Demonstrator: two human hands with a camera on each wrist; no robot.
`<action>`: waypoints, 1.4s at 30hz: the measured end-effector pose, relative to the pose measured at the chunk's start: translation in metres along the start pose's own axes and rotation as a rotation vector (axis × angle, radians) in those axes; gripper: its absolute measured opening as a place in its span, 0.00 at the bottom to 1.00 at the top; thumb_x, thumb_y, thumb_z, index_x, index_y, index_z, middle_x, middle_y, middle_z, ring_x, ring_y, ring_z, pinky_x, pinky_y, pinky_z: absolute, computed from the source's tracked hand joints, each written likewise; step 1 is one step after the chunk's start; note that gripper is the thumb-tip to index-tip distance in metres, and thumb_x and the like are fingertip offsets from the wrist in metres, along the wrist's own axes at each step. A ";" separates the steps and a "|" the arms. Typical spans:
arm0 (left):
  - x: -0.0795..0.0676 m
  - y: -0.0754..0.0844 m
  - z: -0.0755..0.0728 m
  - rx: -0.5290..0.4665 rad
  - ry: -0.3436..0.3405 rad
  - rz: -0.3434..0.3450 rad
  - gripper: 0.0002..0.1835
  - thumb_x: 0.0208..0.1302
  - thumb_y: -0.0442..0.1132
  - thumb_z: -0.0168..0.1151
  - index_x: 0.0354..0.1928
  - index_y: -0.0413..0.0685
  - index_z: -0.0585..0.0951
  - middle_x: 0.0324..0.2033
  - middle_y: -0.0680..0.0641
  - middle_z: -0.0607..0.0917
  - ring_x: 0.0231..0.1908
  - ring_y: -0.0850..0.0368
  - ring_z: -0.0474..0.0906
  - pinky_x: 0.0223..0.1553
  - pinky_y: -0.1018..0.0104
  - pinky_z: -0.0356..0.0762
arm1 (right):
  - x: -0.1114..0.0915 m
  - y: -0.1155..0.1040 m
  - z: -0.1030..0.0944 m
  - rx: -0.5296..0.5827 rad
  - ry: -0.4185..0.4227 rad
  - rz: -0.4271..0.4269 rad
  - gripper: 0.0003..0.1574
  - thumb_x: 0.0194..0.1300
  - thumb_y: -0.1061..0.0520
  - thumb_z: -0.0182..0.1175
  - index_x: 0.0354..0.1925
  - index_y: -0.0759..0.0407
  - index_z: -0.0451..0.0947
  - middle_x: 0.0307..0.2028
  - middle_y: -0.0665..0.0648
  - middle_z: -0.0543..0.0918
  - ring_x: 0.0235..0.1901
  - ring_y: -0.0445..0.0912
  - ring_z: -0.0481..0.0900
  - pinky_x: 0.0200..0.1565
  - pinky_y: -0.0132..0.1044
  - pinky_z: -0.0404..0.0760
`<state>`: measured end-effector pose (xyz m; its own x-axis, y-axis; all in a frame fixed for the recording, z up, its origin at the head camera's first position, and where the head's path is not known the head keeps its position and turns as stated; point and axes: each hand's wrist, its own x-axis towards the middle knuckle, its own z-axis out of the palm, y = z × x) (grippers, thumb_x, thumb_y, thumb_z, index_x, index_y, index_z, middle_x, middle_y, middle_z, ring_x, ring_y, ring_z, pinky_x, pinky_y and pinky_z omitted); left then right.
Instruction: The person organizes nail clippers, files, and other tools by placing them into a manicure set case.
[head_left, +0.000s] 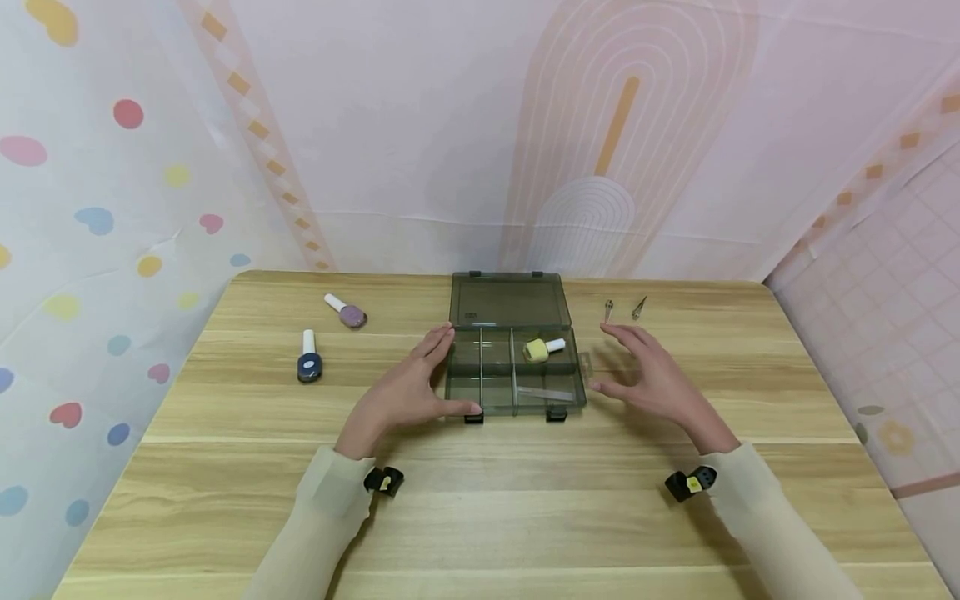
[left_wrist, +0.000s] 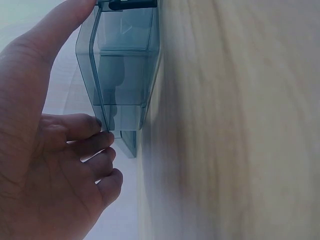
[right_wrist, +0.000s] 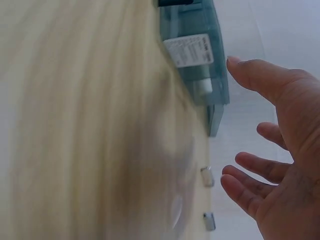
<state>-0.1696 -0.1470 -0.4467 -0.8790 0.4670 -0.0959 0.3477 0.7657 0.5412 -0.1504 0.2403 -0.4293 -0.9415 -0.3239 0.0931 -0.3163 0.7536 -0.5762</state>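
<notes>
A translucent grey compartment box (head_left: 497, 410) stands on the table with its lid (head_left: 512, 300) folded back. My left hand (head_left: 405, 387) holds its left end, thumb over the front edge beside a latch, fingertips against the rear left corner. To the box's right, my right hand (head_left: 652, 379) is apart from it, thumb and fingers spread with nothing between them. Inside the right side lie a yellow nail polish bottle (head_left: 537, 350) with a white cap and, in front of it, a clear flat strip (head_left: 546, 393). A white label (right_wrist: 190, 50) shows on the box wall in the right wrist view.
Left of the box lie a purple nail polish bottle (head_left: 352, 315) and a dark blue one (head_left: 309, 367). Two small metal clips (head_left: 608, 310) lie beyond my right hand. A clear, thin piece (head_left: 586, 365) is beside the box. Patterned cloth (head_left: 420, 167) hangs behind the table.
</notes>
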 end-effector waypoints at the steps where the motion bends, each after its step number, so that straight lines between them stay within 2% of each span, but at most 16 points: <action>1: 0.000 0.000 0.000 0.000 0.000 0.000 0.71 0.47 0.80 0.67 0.83 0.48 0.47 0.84 0.51 0.42 0.83 0.50 0.39 0.79 0.46 0.54 | -0.003 0.002 0.000 -0.005 -0.001 0.002 0.57 0.59 0.47 0.76 0.78 0.55 0.59 0.73 0.66 0.66 0.70 0.66 0.67 0.66 0.71 0.70; 8: 0.001 0.000 0.000 -0.002 -0.003 0.002 0.71 0.48 0.80 0.67 0.83 0.49 0.46 0.84 0.51 0.42 0.83 0.50 0.39 0.79 0.45 0.54 | -0.020 0.018 -0.001 -0.044 -0.019 0.033 0.57 0.58 0.48 0.77 0.77 0.60 0.61 0.62 0.68 0.74 0.61 0.64 0.74 0.60 0.67 0.76; 14: -0.004 -0.001 0.000 -0.007 -0.008 -0.008 0.72 0.46 0.81 0.67 0.83 0.49 0.46 0.84 0.51 0.42 0.83 0.50 0.39 0.79 0.45 0.55 | -0.031 0.026 0.000 -0.051 -0.036 0.065 0.53 0.60 0.47 0.76 0.75 0.62 0.64 0.54 0.65 0.78 0.54 0.60 0.79 0.57 0.61 0.80; 18: -0.006 -0.002 0.001 -0.009 -0.007 -0.012 0.72 0.45 0.82 0.66 0.83 0.49 0.46 0.84 0.51 0.42 0.83 0.50 0.40 0.79 0.45 0.55 | -0.039 0.030 -0.001 -0.047 -0.033 0.090 0.45 0.61 0.49 0.75 0.70 0.64 0.71 0.50 0.61 0.79 0.49 0.54 0.78 0.53 0.52 0.81; 22: -0.005 -0.001 0.001 -0.015 -0.009 -0.012 0.72 0.46 0.82 0.66 0.83 0.50 0.46 0.84 0.52 0.42 0.83 0.51 0.39 0.79 0.44 0.55 | -0.045 0.036 -0.004 -0.037 -0.014 0.101 0.33 0.63 0.53 0.74 0.63 0.64 0.79 0.46 0.58 0.81 0.44 0.48 0.78 0.45 0.38 0.81; 26: -0.003 -0.001 -0.001 -0.017 -0.014 -0.017 0.72 0.46 0.81 0.66 0.83 0.51 0.45 0.84 0.53 0.41 0.83 0.52 0.39 0.79 0.45 0.55 | -0.047 0.044 -0.008 -0.032 -0.002 0.089 0.25 0.66 0.58 0.70 0.60 0.61 0.82 0.43 0.56 0.82 0.38 0.44 0.77 0.39 0.32 0.79; 29: -0.002 -0.001 -0.002 -0.016 -0.019 -0.017 0.72 0.46 0.81 0.66 0.83 0.51 0.45 0.84 0.53 0.40 0.83 0.52 0.38 0.79 0.46 0.54 | -0.047 0.050 -0.011 -0.039 0.004 0.065 0.23 0.67 0.62 0.69 0.59 0.60 0.83 0.40 0.54 0.82 0.35 0.41 0.75 0.36 0.30 0.78; 35: 0.000 0.000 -0.002 -0.019 -0.019 -0.008 0.72 0.46 0.82 0.66 0.83 0.50 0.45 0.84 0.52 0.41 0.83 0.51 0.38 0.79 0.45 0.54 | -0.047 0.052 -0.013 -0.004 0.027 0.008 0.21 0.63 0.68 0.69 0.55 0.64 0.85 0.35 0.53 0.85 0.32 0.37 0.76 0.34 0.29 0.79; 42: 0.001 0.000 -0.003 -0.018 -0.016 -0.002 0.72 0.46 0.81 0.66 0.83 0.50 0.46 0.84 0.52 0.41 0.83 0.51 0.39 0.79 0.46 0.54 | -0.046 0.045 -0.014 0.031 0.000 0.068 0.19 0.65 0.67 0.68 0.55 0.64 0.85 0.34 0.52 0.86 0.32 0.37 0.78 0.33 0.28 0.79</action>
<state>-0.1708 -0.1475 -0.4443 -0.8743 0.4728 -0.1101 0.3400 0.7583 0.5562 -0.1231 0.2967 -0.4482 -0.9606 -0.2728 0.0530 -0.2481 0.7556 -0.6063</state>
